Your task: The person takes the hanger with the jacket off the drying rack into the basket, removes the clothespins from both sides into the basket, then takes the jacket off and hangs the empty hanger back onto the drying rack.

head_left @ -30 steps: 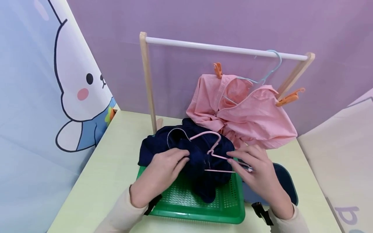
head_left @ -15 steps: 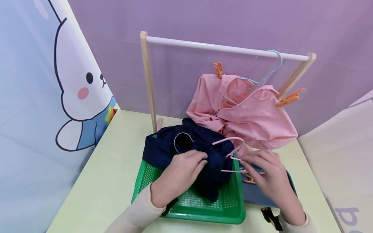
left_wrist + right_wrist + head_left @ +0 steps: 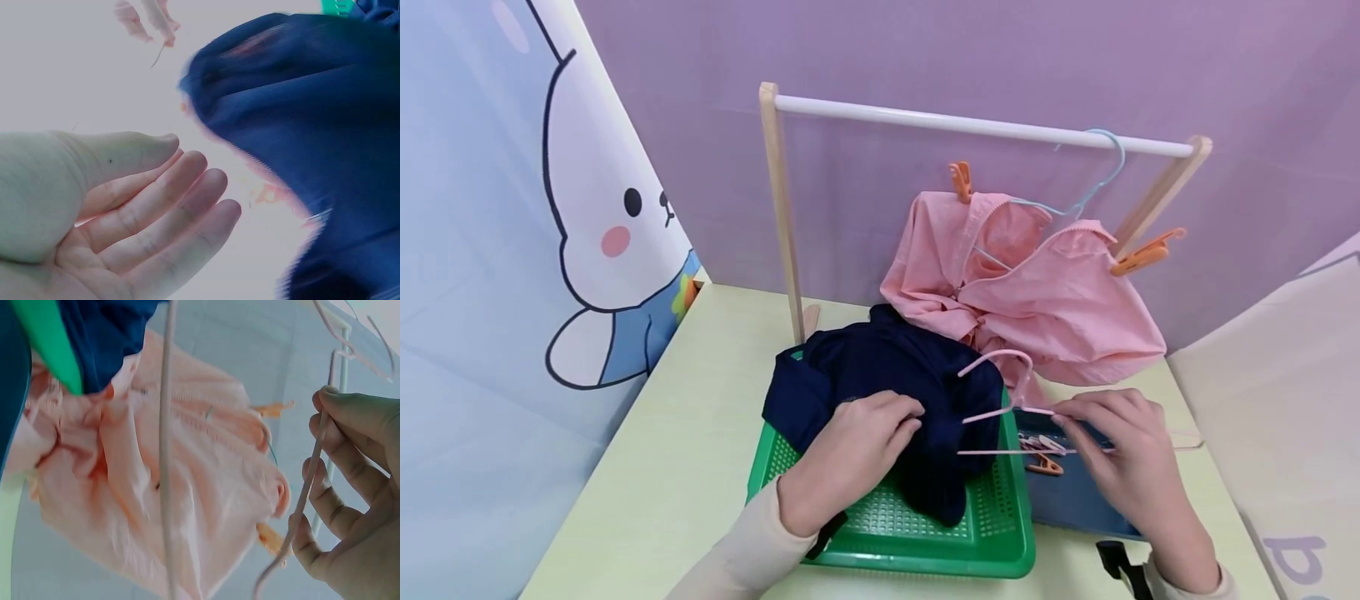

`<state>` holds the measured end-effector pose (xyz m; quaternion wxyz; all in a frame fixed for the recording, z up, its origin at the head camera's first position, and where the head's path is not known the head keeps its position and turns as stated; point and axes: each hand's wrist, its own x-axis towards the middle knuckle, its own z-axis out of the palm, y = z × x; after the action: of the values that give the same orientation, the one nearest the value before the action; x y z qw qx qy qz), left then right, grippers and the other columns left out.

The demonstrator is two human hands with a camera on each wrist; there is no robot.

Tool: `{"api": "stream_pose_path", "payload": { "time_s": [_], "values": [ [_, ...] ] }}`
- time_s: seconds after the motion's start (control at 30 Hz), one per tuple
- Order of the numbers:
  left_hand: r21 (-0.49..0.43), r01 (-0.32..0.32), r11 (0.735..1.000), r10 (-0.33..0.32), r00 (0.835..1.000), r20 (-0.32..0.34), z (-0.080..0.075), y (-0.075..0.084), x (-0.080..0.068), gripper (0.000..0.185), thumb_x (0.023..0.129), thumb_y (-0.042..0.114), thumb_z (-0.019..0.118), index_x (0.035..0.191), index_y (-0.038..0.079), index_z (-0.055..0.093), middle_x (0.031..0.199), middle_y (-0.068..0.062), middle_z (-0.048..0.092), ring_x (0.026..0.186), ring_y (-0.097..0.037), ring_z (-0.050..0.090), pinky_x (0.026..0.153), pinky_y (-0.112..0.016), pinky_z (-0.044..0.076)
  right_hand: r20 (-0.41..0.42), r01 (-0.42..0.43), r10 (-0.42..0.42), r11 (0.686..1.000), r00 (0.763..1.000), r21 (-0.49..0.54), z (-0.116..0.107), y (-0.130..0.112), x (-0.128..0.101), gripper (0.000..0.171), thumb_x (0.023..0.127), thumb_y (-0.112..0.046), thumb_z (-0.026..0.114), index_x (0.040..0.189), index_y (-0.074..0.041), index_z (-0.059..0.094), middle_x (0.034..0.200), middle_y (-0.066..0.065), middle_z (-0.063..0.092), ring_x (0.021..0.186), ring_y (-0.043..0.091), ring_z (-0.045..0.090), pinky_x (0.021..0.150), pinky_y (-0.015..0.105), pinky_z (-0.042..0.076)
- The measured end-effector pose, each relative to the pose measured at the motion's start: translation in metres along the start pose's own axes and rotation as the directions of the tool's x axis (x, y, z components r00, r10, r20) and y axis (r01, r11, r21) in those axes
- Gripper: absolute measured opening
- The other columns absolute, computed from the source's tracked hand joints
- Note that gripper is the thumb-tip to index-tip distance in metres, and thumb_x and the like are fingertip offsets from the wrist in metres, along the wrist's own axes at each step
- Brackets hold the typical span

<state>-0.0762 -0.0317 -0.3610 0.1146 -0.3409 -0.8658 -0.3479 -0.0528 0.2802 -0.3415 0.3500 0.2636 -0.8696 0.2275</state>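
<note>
The person's left hand (image 3: 850, 454) lies on the dark blue garment (image 3: 887, 392) with relaxed, nearly straight fingers, not gripping it. The garment is heaped in the green basket (image 3: 925, 533). The right hand (image 3: 1131, 462) pinches the pink hanger (image 3: 1007, 408) by its wire, just beside the basket, above a blue cloth (image 3: 1075, 500).

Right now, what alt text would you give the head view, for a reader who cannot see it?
A person's right hand holds a pink wire hanger beside a navy garment, on which the left hand rests, in a green basket. Behind, a pink garment hangs from a wooden rack.
</note>
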Motion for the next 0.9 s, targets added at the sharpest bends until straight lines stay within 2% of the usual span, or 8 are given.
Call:
{"api": "stream_pose_path", "payload": {
  "time_s": [0.13, 0.3, 0.4, 0.5, 0.6, 0.67, 0.8, 0.9],
  "values": [
    [0.022, 0.054, 0.998, -0.054, 0.999, -0.001, -0.008, -0.011, -0.009, 0.011, 0.096, 0.014, 0.069, 0.106, 0.014, 0.073, 0.098, 0.005, 0.069, 0.088, -0.009, 0.066, 0.077, -0.029, 0.055, 0.036, -0.019, 0.021, 0.997, 0.999, -0.075, -0.012, 0.006, -0.003, 0.053, 0.102, -0.053, 0.05, 0.089, -0.011, 0.078, 0.087, 0.004, 0.072, 0.084, 0.025, 0.054, 0.073, 0.04, 0.026],
    [0.105, 0.128, 0.986, -0.125, 0.992, -0.034, -0.019, -0.031, -0.024, 0.011, 0.092, 0.014, 0.075, 0.103, 0.014, 0.074, 0.096, 0.004, 0.07, 0.084, -0.01, 0.067, 0.072, -0.031, 0.055, 0.03, -0.049, 0.053, 0.99, 0.998, -0.132, -0.025, 0.012, -0.006, 0.055, 0.102, -0.055, 0.049, 0.089, -0.01, 0.078, 0.087, 0.006, 0.072, 0.085, 0.026, 0.054, 0.074, 0.045, 0.026],
    [0.141, 0.19, 0.972, -0.185, 0.982, -0.047, -0.026, -0.043, -0.034, 0.012, 0.089, 0.012, 0.078, 0.1, 0.013, 0.074, 0.094, 0.002, 0.07, 0.081, -0.012, 0.067, 0.07, -0.032, 0.055, 0.01, -0.07, 0.073, 0.985, 0.997, -0.159, -0.033, 0.016, -0.005, 0.059, 0.101, -0.057, 0.048, 0.088, -0.008, 0.078, 0.086, 0.008, 0.072, 0.085, 0.026, 0.053, 0.074, 0.045, 0.025],
    [0.166, 0.263, 0.95, -0.26, 0.965, -0.039, -0.034, -0.056, -0.045, 0.012, 0.089, 0.011, 0.078, 0.1, 0.012, 0.074, 0.094, 0.0, 0.069, 0.082, -0.016, 0.067, 0.07, -0.035, 0.055, -0.027, -0.08, 0.076, 0.981, 0.997, -0.179, -0.04, 0.019, -0.003, 0.059, 0.1, -0.058, 0.05, 0.087, -0.007, 0.078, 0.085, 0.01, 0.072, 0.084, 0.027, 0.052, 0.073, 0.043, 0.025],
    [0.19, 0.33, 0.924, -0.334, 0.943, -0.016, -0.04, -0.068, -0.057, 0.012, 0.089, 0.01, 0.077, 0.1, 0.008, 0.073, 0.093, -0.004, 0.07, 0.082, -0.021, 0.068, 0.07, -0.039, 0.055, -0.079, -0.09, 0.076, 0.977, 0.994, -0.191, -0.046, 0.022, 0.001, 0.059, 0.098, -0.059, 0.053, 0.085, -0.006, 0.078, 0.083, 0.013, 0.071, 0.084, 0.027, 0.052, 0.072, 0.042, 0.025],
    [0.207, 0.378, 0.902, -0.388, 0.922, 0.006, -0.045, -0.075, -0.065, 0.013, 0.088, 0.01, 0.077, 0.1, 0.006, 0.073, 0.092, -0.006, 0.07, 0.081, -0.022, 0.068, 0.069, -0.041, 0.054, -0.1, -0.098, 0.079, 0.975, 0.992, -0.2, -0.05, 0.024, 0.004, 0.06, 0.098, -0.059, 0.054, 0.084, -0.006, 0.078, 0.083, 0.015, 0.071, 0.083, 0.024, 0.051, 0.072, 0.041, 0.025],
    [0.234, 0.464, 0.855, -0.492, 0.867, 0.078, -0.05, -0.086, -0.078, 0.016, 0.088, 0.011, 0.077, 0.1, 0.003, 0.072, 0.091, -0.007, 0.07, 0.079, -0.023, 0.066, 0.066, -0.043, 0.053, -0.122, -0.107, 0.084, 0.975, 0.989, -0.197, -0.048, 0.024, 0.013, 0.061, 0.097, -0.059, 0.055, 0.086, -0.004, 0.078, 0.085, 0.017, 0.071, 0.081, 0.024, 0.051, 0.072, 0.04, 0.026],
    [0.238, 0.504, 0.83, -0.541, 0.831, 0.126, -0.05, -0.091, -0.083, 0.016, 0.087, 0.011, 0.077, 0.099, 0.002, 0.071, 0.089, -0.007, 0.069, 0.078, -0.023, 0.066, 0.066, -0.044, 0.054, -0.122, -0.105, 0.084, 0.978, 0.989, -0.181, -0.039, 0.023, 0.023, 0.062, 0.098, -0.059, 0.054, 0.088, -0.003, 0.078, 0.085, 0.017, 0.071, 0.08, 0.029, 0.052, 0.072, 0.04, 0.026]
  ]
}}
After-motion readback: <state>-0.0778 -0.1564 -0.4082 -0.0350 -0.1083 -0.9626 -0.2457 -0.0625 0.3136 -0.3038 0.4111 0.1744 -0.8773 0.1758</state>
